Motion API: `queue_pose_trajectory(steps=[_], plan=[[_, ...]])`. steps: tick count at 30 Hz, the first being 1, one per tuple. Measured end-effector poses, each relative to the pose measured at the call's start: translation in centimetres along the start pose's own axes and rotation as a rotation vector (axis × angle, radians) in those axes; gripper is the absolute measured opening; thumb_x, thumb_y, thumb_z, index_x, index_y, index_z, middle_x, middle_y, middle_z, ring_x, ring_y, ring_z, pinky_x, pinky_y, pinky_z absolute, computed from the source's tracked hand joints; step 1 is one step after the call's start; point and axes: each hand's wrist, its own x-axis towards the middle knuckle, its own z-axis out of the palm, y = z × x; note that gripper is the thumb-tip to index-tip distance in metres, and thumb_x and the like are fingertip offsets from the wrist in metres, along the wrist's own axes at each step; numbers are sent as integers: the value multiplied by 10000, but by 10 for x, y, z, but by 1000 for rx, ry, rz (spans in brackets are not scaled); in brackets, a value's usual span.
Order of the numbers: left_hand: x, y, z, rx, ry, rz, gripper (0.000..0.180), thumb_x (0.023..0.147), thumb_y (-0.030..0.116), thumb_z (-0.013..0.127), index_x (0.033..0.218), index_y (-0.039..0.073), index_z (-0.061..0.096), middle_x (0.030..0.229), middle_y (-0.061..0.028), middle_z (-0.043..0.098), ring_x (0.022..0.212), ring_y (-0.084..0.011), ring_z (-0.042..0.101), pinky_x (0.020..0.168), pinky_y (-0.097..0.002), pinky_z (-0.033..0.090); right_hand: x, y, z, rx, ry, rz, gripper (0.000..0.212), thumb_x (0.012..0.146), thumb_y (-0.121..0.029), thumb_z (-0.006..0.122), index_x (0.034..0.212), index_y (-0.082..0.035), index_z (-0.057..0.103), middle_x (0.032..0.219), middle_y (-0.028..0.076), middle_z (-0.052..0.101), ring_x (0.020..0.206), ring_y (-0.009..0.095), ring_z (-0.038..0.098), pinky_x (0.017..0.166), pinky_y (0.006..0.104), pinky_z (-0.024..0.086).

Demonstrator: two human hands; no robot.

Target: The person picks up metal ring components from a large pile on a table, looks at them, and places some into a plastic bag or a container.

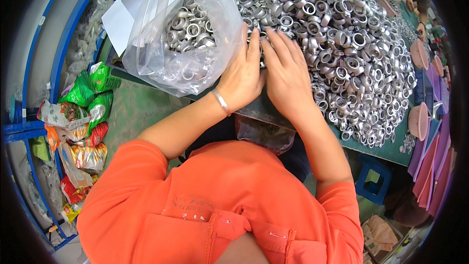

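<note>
while extending the left hand (240,79) alongside the clear bag (146,63) of metal rings (193,30), rests the right hand (287,79) against the heap (351,54) on the green table (378,150). has both unclenched, outstretched, perhaps touching rings hidden below.

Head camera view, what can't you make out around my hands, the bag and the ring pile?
In the head view:
Right palm: hidden by the back of the right hand.
Left hand: it hides whether its outer side touches the bag.
Clear plastic bag: top cut off by the upper edge.
Metal ring pile: its underside is covered by the rings on top.
</note>
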Motion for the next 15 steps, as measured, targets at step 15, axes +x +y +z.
queue_pose_trajectory(steps=[15], plan=[[-37,-6,-11,-270,-194,217,780,700,50,711,1424,-8,425,1405,-211,455,1291,-364,461,1095,-439,350,-43,-2,18,166,-11,-16,303,765,-134,722,1009,-1,601,1233,174,551,1196,365,502,934,473,432]])
